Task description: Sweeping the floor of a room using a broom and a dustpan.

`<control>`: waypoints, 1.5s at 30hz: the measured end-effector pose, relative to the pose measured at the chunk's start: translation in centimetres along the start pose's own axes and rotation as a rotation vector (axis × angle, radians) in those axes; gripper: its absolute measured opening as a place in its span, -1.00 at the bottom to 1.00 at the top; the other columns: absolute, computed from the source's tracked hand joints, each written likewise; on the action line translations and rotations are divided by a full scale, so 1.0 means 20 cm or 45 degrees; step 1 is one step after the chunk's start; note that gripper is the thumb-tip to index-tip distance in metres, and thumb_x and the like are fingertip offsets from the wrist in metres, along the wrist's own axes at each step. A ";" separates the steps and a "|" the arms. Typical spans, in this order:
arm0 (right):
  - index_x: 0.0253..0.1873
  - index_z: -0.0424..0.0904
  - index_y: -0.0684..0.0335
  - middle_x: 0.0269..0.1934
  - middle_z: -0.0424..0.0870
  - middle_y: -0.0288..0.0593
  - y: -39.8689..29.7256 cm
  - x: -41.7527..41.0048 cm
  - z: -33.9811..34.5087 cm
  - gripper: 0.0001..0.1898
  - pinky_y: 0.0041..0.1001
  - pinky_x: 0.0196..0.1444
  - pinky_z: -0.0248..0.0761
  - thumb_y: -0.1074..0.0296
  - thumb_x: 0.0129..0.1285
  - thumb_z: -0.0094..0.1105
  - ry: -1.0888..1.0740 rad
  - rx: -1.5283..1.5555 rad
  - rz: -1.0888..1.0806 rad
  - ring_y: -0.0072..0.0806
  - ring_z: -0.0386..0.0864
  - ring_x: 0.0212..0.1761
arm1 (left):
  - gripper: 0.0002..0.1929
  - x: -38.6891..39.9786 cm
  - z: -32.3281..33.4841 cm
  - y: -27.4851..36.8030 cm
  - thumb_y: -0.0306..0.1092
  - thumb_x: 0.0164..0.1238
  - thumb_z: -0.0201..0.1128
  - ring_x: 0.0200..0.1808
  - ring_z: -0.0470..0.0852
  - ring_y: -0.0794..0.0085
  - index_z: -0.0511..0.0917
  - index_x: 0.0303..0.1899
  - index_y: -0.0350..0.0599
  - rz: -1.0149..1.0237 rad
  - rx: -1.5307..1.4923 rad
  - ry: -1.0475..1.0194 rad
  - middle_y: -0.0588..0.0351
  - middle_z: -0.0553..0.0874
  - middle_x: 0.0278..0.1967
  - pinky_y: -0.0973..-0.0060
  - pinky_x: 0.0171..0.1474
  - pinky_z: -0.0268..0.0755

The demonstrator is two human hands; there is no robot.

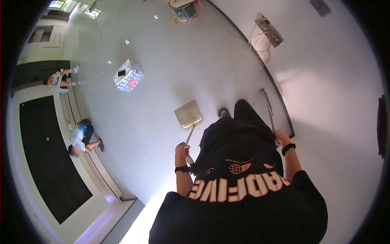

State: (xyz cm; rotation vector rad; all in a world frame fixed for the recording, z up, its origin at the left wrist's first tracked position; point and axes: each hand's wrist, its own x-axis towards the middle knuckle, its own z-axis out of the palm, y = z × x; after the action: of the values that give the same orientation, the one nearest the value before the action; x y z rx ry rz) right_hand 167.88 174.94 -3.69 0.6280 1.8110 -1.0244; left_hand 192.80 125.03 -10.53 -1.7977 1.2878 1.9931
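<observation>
My left hand (182, 150) grips the handle of a long-handled dustpan (188, 113). Its pale, scuffed pan hangs or rests just ahead of me, left of my foot in a blue slipper (224, 113); I cannot tell if it touches the floor. On the other side, my right hand (282, 138) is closed around the pole of a long-handled tool (269, 106), probably a broom. That tool's narrow head points away from me, close to the dark baseboard (272, 80). Both wrists carry dark bands.
A plastic-wrapped pack of bottles (129, 76) stands on the glossy floor with a dark phone-like object on top. Farther off is a stained bucket (185, 12). Loose wires hang from a wall opening (269, 30) at right. Two people (83, 134) sit along the left wall.
</observation>
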 end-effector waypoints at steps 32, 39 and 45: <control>-0.47 0.29 0.14 -0.65 0.35 -0.28 -3.10 1.86 0.52 -0.56 -0.51 -0.69 0.24 -0.14 0.28 -0.11 0.035 -0.526 0.228 -0.56 0.31 -0.71 | -0.55 -0.07 0.75 1.66 -0.63 0.09 0.15 -0.44 0.61 0.41 0.31 0.07 -0.16 -0.335 -0.938 0.207 -0.24 0.59 -0.09 0.54 -0.44 0.50; -0.57 0.32 0.20 -0.78 0.29 -0.23 -2.96 1.51 0.00 -0.39 -0.41 -0.70 0.12 -0.30 0.23 -0.14 -0.114 -1.081 0.333 -0.45 0.28 -0.78 | -0.68 0.09 0.65 1.54 -0.62 0.10 0.13 -0.43 0.63 0.47 0.40 -0.08 -0.16 -0.327 -0.945 0.167 -0.11 0.63 -0.16 0.61 -0.44 0.47; -0.67 0.29 0.24 -0.80 0.34 -0.19 -3.13 1.13 0.10 -0.41 -0.39 -0.73 0.16 -0.17 0.24 -0.03 -0.231 -1.175 -0.191 -0.47 0.35 -0.81 | -0.80 0.07 0.64 1.36 -0.60 0.11 0.14 -0.45 0.60 0.51 0.44 -0.19 -0.21 -0.291 -0.893 0.221 -0.01 0.67 -0.29 0.62 -0.44 0.42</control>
State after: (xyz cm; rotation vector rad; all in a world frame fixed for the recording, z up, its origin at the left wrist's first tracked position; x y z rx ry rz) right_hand 111.05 140.42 -0.91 -0.1631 1.9286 -0.2333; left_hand 165.96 116.24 -0.01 -2.3104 0.3736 2.3624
